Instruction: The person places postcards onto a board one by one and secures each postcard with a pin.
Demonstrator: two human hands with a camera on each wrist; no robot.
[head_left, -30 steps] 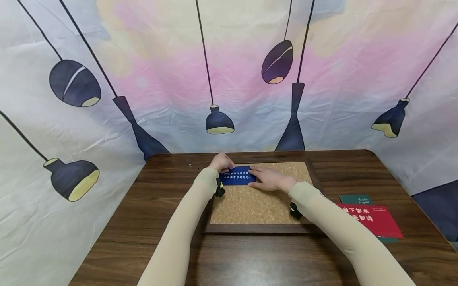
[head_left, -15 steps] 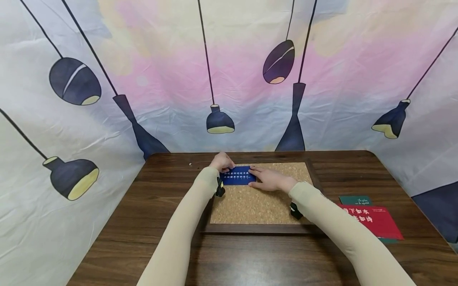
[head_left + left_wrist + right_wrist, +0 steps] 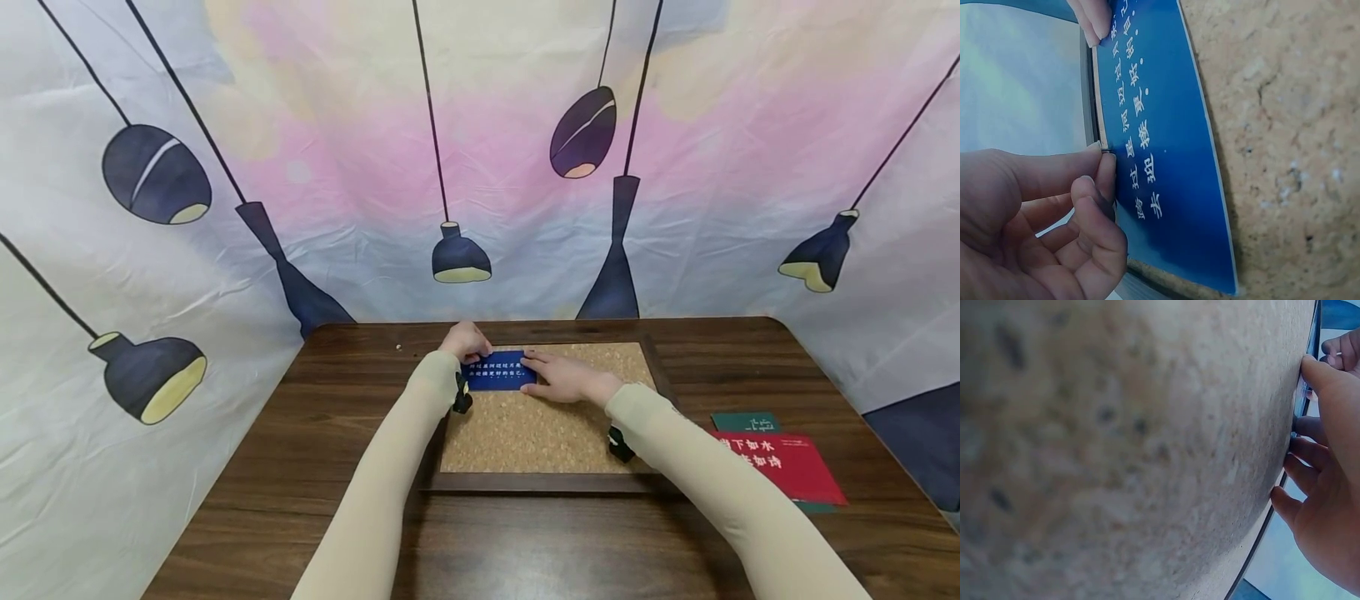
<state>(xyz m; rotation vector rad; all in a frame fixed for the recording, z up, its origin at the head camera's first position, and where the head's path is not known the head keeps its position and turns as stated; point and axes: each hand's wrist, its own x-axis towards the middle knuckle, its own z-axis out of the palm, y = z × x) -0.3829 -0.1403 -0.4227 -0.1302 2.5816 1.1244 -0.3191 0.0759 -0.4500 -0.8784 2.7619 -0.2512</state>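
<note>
A blue card (image 3: 498, 371) with white writing lies along the far left part of a cork board (image 3: 540, 429) with a dark wooden frame. My left hand (image 3: 465, 340) is at the card's upper left edge. In the left wrist view, thumb and forefinger of the left hand (image 3: 1066, 212) pinch a thin dark pin (image 3: 1107, 150) at that edge; most of it is hidden by the fingertips. My right hand (image 3: 562, 377) rests on the card's right end, fingers fairly straight. From the right wrist view, the right hand (image 3: 1329, 462) spreads its fingertips over card and cork.
To the right of the board, a red card (image 3: 802, 468) with white writing overlaps a green card (image 3: 742, 421) on the brown wooden table (image 3: 300, 467). A tiny pale object (image 3: 398, 347) lies left of the board. A painted cloth (image 3: 510, 167) hangs behind the table.
</note>
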